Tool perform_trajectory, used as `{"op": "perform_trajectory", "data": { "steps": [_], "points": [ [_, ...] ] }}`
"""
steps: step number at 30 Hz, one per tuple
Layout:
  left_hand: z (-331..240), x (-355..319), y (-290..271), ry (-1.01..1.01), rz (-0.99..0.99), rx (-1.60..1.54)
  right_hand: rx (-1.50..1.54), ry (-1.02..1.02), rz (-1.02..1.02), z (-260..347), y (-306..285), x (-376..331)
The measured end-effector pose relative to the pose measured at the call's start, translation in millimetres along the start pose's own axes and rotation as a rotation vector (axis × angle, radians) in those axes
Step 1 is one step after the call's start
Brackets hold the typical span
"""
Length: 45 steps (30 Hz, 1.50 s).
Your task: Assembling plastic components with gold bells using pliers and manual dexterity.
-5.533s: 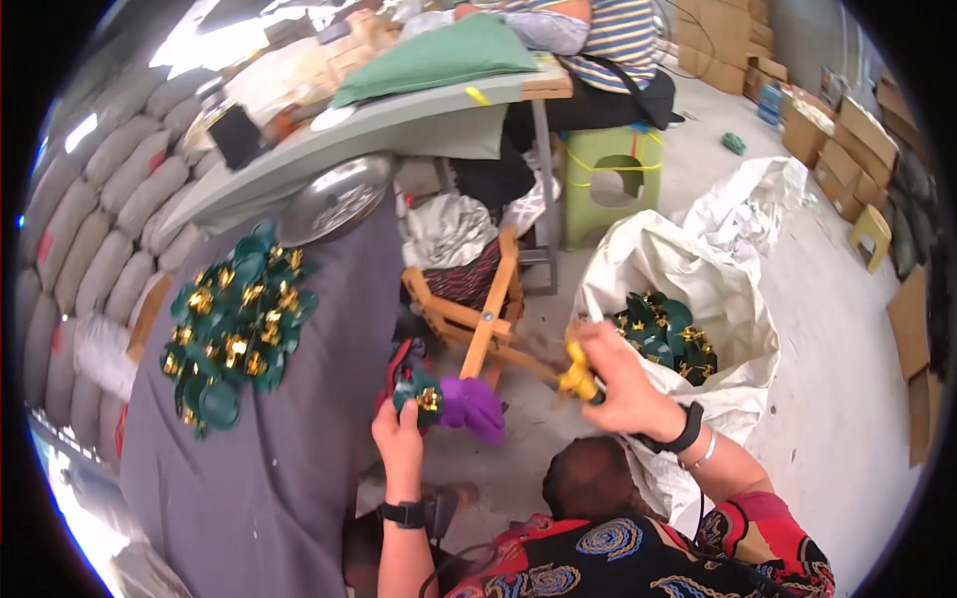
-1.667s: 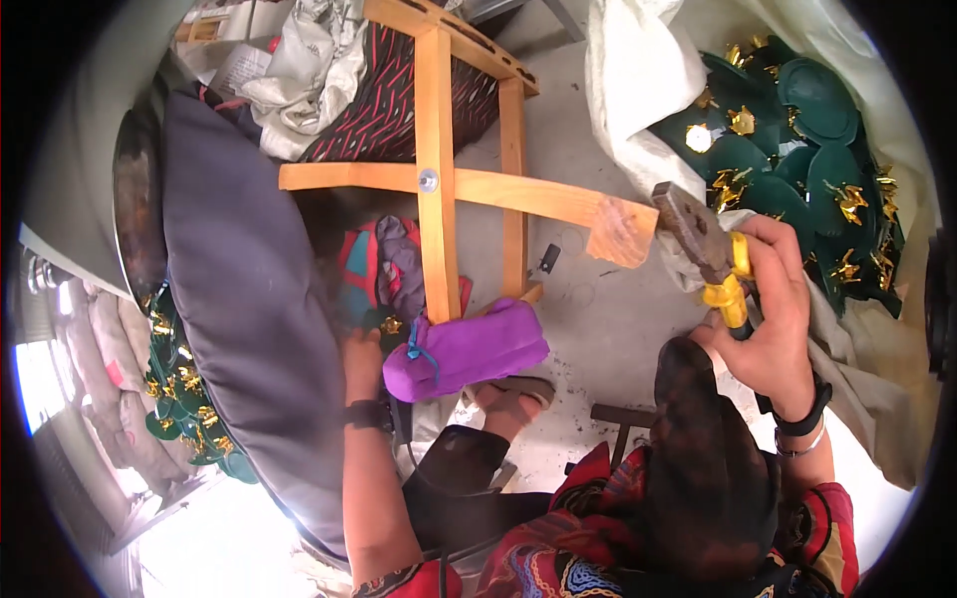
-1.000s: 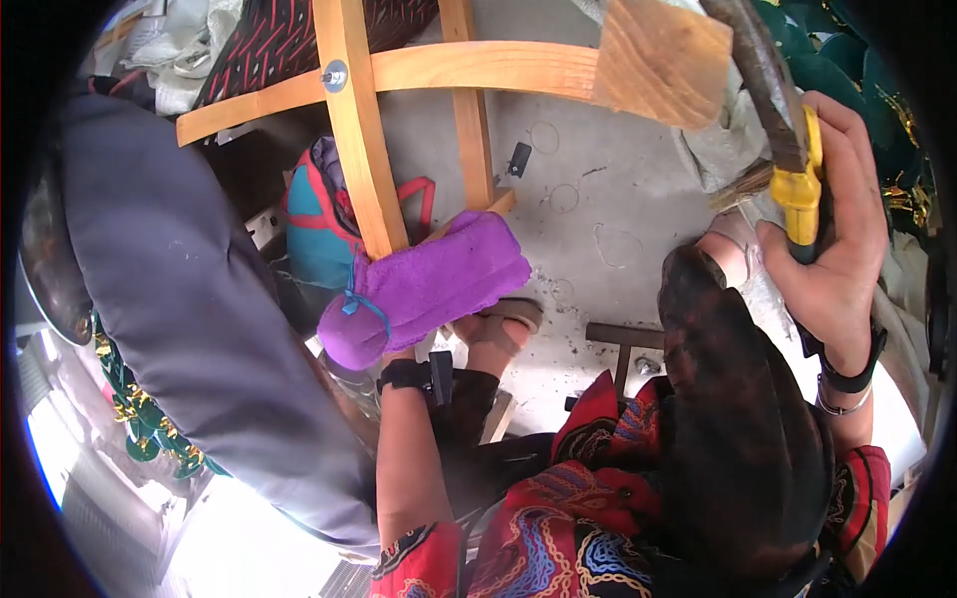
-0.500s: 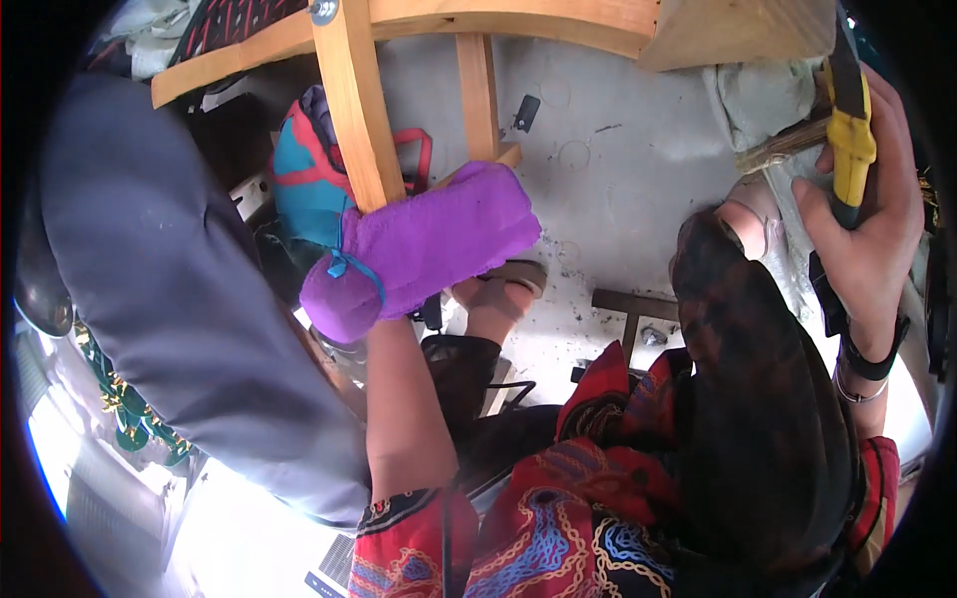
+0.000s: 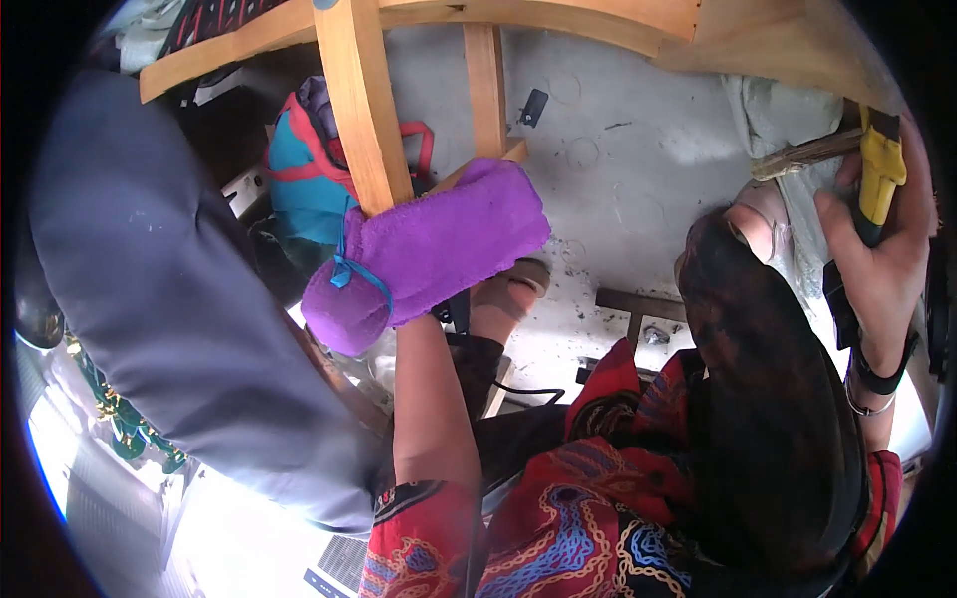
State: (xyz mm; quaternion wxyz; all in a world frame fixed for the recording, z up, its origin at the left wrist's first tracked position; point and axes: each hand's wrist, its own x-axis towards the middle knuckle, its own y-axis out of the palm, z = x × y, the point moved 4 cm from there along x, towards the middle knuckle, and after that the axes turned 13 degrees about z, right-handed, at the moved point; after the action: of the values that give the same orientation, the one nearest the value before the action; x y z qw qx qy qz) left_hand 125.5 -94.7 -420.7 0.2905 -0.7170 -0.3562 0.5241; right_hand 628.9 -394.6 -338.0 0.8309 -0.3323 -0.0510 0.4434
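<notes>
Fingers of the right hand (image 5: 882, 269) are wrapping tight around the yellow-handled hammer (image 5: 877, 179), thumb pressing the grip; left-hand fingers I'm not seeing at all, they're hiding inside the purple mitt (image 5: 424, 254), so I cannot tell their spread. I'm reading the hammer at far right, up by the picture's edge, just under the wooden frame (image 5: 369, 110). Its long axis is running near vertical, handle down in the fist, head end pointing up toward the pale wood block (image 5: 788, 45); the head itself is cropping out of view. The mitt is pressing against the frame's upright, beside a teal bag (image 5: 299, 179).

Risks I'm judging: the swing is happening close to the dark-haired head (image 5: 768, 399) below, so a glancing blow off the wood could be coming back at it. The mitt is also sitting on the same frame, so a jolt could be shaking that grip loose.
</notes>
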Motion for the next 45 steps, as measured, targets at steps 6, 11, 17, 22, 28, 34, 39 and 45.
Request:
{"op": "perform_trajectory", "data": {
  "steps": [6,11,17,22,28,34,39,45],
  "points": [
    [-18.7,-19.0,9.8,0.078,-0.222,0.008,-0.074,-0.139,-0.061,16.0,-3.9,19.6],
    [-96.5,63.3,-3.6,0.271,-0.469,-0.094,-0.114,-0.128,-0.098,32.0,-1.4,23.6],
    [-158.0,76.0,-55.4,0.455,-0.679,0.133,-0.058,-0.129,-0.1,37.0,-1.1,25.0],
    [-198.7,120.7,-70.2,0.565,-0.543,0.367,-0.053,-0.127,-0.107,34.7,-3.9,23.6],
    [-157.2,169.3,-74.8,0.297,-0.261,0.088,-0.023,-0.164,-0.136,43.1,1.8,24.2],
    [-157.9,163.8,-66.8,0.272,-0.212,0.125,-0.007,-0.17,-0.145,40.7,3.0,29.1],
    [-134.1,139.2,-54.8,0.252,-0.277,0.446,0.009,-0.183,-0.149,41.4,5.7,35.2],
    [-121.4,123.9,-43.8,0.436,-0.366,0.287,-0.016,-0.198,-0.135,34.6,4.5,24.9]
  ]
}}
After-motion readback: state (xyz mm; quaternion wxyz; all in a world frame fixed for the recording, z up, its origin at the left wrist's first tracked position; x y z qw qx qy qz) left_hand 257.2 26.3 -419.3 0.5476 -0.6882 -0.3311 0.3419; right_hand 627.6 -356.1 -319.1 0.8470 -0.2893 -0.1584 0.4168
